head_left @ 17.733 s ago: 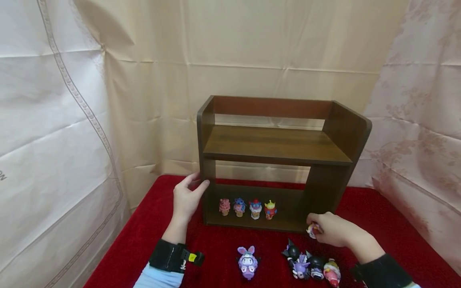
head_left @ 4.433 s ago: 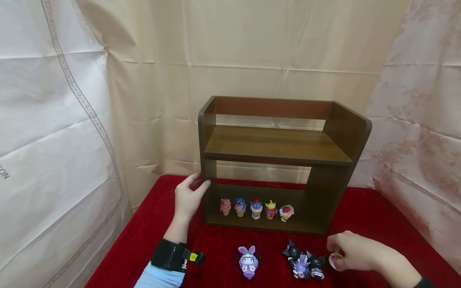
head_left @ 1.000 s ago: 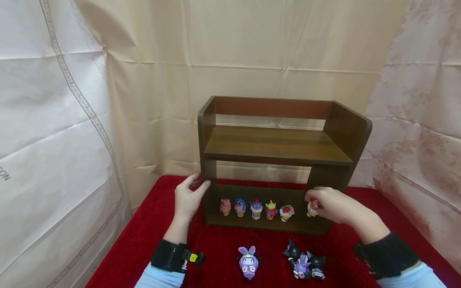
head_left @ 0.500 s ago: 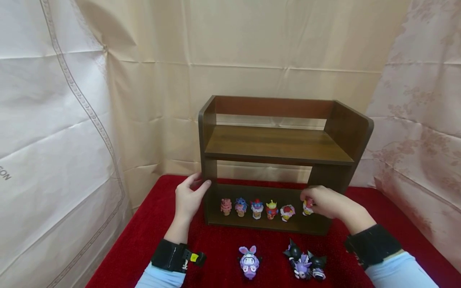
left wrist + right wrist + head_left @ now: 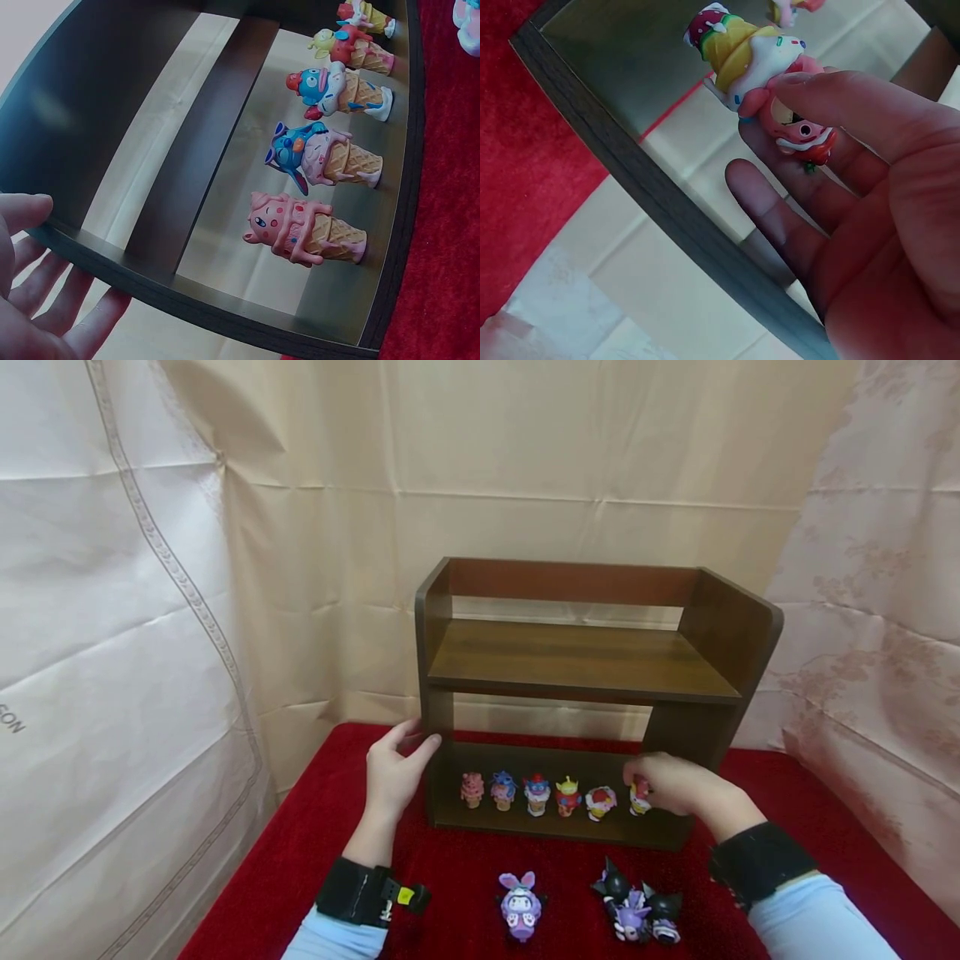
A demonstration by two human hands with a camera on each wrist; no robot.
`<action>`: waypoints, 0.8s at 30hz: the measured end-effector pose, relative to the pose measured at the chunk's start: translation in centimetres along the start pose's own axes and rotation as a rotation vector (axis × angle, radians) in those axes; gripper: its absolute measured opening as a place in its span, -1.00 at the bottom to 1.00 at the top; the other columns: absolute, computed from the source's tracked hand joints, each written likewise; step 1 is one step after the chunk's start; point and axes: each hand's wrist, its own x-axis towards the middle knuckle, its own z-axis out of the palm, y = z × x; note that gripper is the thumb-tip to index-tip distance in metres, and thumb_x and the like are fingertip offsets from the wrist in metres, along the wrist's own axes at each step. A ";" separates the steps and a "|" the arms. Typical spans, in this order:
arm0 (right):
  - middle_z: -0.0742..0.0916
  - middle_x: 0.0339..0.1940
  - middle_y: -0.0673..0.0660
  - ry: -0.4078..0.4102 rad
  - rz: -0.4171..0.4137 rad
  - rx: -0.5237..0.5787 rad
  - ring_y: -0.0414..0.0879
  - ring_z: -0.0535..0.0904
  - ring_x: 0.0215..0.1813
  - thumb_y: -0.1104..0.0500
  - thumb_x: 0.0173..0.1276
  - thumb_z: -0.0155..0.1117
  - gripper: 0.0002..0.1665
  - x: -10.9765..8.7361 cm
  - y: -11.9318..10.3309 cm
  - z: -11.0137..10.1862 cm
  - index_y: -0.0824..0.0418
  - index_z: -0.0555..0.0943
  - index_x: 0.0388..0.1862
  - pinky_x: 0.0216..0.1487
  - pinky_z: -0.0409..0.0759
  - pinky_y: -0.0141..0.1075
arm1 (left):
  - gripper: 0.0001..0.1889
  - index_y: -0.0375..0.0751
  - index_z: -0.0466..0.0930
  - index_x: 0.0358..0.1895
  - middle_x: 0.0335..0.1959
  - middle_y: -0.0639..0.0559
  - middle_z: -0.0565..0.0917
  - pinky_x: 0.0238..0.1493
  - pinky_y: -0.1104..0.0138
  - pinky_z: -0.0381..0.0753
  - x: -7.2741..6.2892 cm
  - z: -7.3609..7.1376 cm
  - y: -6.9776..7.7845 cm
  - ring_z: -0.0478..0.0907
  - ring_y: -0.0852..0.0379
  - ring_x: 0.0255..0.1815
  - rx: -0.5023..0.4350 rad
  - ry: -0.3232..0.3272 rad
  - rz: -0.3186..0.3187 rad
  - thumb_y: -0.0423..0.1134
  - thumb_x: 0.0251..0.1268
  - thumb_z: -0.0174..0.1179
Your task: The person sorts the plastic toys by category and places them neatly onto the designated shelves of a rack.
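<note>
A dark brown two-tier wooden shelf stands on the red cloth. My left hand holds its left side panel, thumb on the front edge and fingers on the outer side. At the right end of the lower tier, my right hand pinches an ice-cream-cone figurine with a pink-red character, between thumb and fingers. Left of it, several cone figurines line up: a pink one, a blue-eared one, a red-capped one, a green-headed one and a white-pink one.
On the red cloth in front lie a purple rabbit-eared figurine and a cluster of black and purple figurines. Beige curtains hang behind, with pale cloth on both sides.
Earlier the right hand brought the white-pink figurine to the row, then picked up another from the cloth. Over the last second it has moved slightly left and lower. The left hand stays put.
</note>
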 end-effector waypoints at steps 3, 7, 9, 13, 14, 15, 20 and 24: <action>0.62 -0.33 -0.01 -0.011 0.006 0.012 -0.13 0.49 -0.29 0.48 0.16 0.44 -0.69 0.2 0.2 0.3 0.22 0.64 -0.17 -0.26 0.58 -0.19 | -0.64 -0.20 0.71 0.17 0.09 -0.11 0.73 -0.04 -0.02 0.70 0.0 0.0 0.1 0.67 -0.05 0.05 -0.004 -0.001 -0.006 -0.25 0.32 0.40; 0.62 -0.33 0.02 -0.036 0.016 0.020 -0.14 0.50 -0.29 0.51 0.17 0.40 -0.70 0.6 0.2 0.7 0.25 0.64 -0.16 -0.27 0.56 -0.20 | -0.63 -0.19 0.70 0.18 0.11 -0.12 0.71 -0.02 -0.03 0.70 -0.1 -0.1 0.1 0.66 -0.09 0.08 -0.015 -0.010 -0.015 -0.25 0.33 0.39; 0.63 -0.32 0.04 -0.047 0.022 0.020 -0.13 0.50 -0.28 0.51 0.18 0.39 -0.70 0.8 0.2 0.9 0.26 0.64 -0.15 -0.27 0.56 -0.20 | -0.62 -0.19 0.69 0.19 0.13 -0.13 0.71 -0.01 -0.03 0.69 -0.1 -0.1 0.1 0.65 -0.12 0.10 -0.018 -0.016 -0.016 -0.24 0.33 0.39; 0.63 -0.30 0.05 -0.061 0.046 0.025 -0.11 0.51 -0.28 0.52 0.19 0.37 -0.70 1.0 0.0 1.0 0.27 0.64 -0.14 -0.27 0.56 -0.18 | -0.61 -0.20 0.69 0.20 0.14 -0.13 0.70 0.01 -0.04 0.68 -0.1 -0.1 0.1 0.63 -0.18 0.13 -0.019 -0.018 -0.013 -0.24 0.32 0.39; 0.63 -0.31 0.05 -0.063 0.055 0.025 -0.10 0.50 -0.28 0.52 0.19 0.36 -0.70 1.0 -0.1 1.1 0.26 0.64 -0.14 -0.27 0.56 -0.18 | -0.61 -0.20 0.69 0.20 0.14 -0.13 0.70 0.01 -0.04 0.68 -0.1 -0.1 0.1 0.63 -0.19 0.13 -0.017 -0.018 -0.013 -0.24 0.32 0.39; 0.63 -0.31 0.04 -0.067 0.064 0.024 -0.09 0.50 -0.28 0.52 0.19 0.37 -0.69 1.0 -0.1 1.1 0.25 0.65 -0.14 -0.27 0.57 -0.17 | -0.61 -0.20 0.69 0.20 0.14 -0.12 0.70 0.01 -0.04 0.68 -0.1 -0.1 0.2 0.63 -0.19 0.13 -0.016 -0.018 -0.012 -0.25 0.32 0.39; 0.61 -0.32 0.02 -0.076 0.080 0.017 -0.09 0.51 -0.28 0.53 0.18 0.37 -0.68 1.3 0.0 1.5 0.23 0.65 -0.15 -0.28 0.56 -0.17 | -0.61 -0.18 0.68 0.21 0.15 -0.10 0.70 0.02 -0.04 0.68 -0.2 -0.1 0.3 0.63 -0.18 0.13 -0.011 -0.020 -0.014 -0.25 0.34 0.38; 0.60 -0.34 0.02 -0.075 0.075 0.019 -0.10 0.48 -0.31 0.53 0.18 0.37 -0.69 1.4 0.2 1.8 0.22 0.64 -0.17 -0.31 0.54 -0.19 | -0.61 -0.18 0.68 0.22 0.16 -0.11 0.69 0.03 -0.04 0.68 -0.2 -0.1 0.3 0.63 -0.18 0.13 -0.005 -0.019 -0.011 -0.25 0.34 0.37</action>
